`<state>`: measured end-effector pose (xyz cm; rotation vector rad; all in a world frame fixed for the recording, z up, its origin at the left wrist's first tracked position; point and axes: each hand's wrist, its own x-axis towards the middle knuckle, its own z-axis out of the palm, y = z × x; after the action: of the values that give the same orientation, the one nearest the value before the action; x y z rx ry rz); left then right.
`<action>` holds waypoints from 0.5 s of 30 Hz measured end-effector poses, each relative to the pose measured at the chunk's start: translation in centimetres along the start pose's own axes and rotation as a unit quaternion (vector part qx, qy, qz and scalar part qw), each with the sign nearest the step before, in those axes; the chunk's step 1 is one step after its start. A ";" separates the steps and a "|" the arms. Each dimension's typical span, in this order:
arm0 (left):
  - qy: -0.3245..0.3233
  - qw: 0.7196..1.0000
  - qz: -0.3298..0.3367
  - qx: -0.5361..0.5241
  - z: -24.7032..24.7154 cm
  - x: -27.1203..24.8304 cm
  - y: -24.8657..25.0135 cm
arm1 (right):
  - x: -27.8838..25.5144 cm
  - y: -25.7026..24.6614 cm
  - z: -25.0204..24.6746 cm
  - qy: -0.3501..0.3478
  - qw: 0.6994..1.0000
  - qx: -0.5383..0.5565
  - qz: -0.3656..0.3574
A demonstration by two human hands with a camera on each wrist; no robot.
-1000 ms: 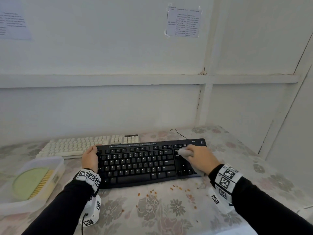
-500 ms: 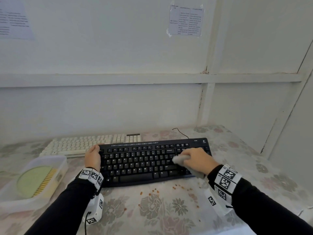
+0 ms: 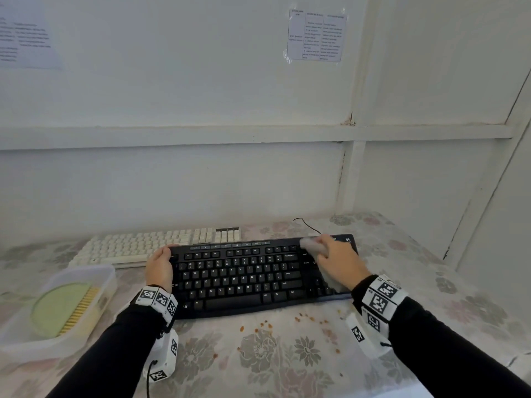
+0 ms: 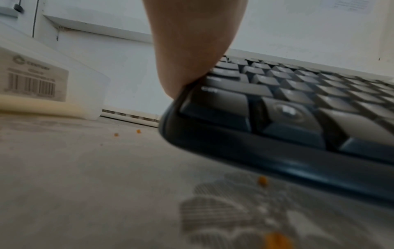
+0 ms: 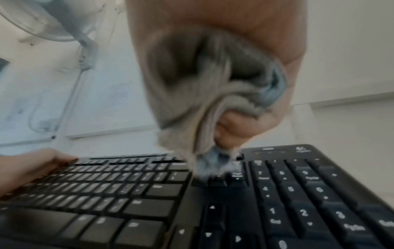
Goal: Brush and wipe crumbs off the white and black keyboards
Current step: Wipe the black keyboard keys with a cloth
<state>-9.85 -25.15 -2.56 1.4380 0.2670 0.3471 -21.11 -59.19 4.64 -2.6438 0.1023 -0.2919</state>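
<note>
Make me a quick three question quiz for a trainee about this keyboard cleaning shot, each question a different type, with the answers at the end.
1. True or false: the right hand grips a grey cloth over the black keyboard.
2. Multiple choice: where does the brush lie? A) on the white keyboard; B) in the plastic tub on the left; C) in the left hand.
3. Fill in: orange crumbs lie on the floral tablecloth, just ____ of the black keyboard.

Key: 1 true; 2 B; 3 in front (the near side).
</note>
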 end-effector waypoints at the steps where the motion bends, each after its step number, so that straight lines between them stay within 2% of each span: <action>1: -0.001 1.000 -0.003 0.001 0.0 0.0 0.0 | 0.4 0.1 0.2 0.044 0.999 0.018 -0.010; 3: -0.003 1.000 -0.010 0.004 -0.2 0.2 -0.2 | 0.5 0.3 0.8 0.044 0.998 0.034 -0.001; 7: 0.003 1.000 -0.011 0.016 -0.2 0.4 -0.3 | -0.5 1.3 2.2 -0.095 0.993 -0.046 0.052; 12: 0.005 1.000 -0.013 0.015 -0.2 0.1 -0.1 | -1.8 1.0 1.0 -0.229 0.957 -0.123 0.132; 14: 0.006 1.000 -0.008 0.013 -0.1 -0.2 0.1 | -1.1 0.8 -0.3 -0.213 0.958 -0.131 0.139; 15: 0.005 1.000 -0.009 0.010 -0.1 -0.3 0.2 | -0.7 0.7 -0.7 -0.165 0.972 -0.102 0.133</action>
<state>-10.19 -25.15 -2.35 1.4521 0.2924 0.3377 -21.93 -60.04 4.80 -2.7950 0.3921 0.2604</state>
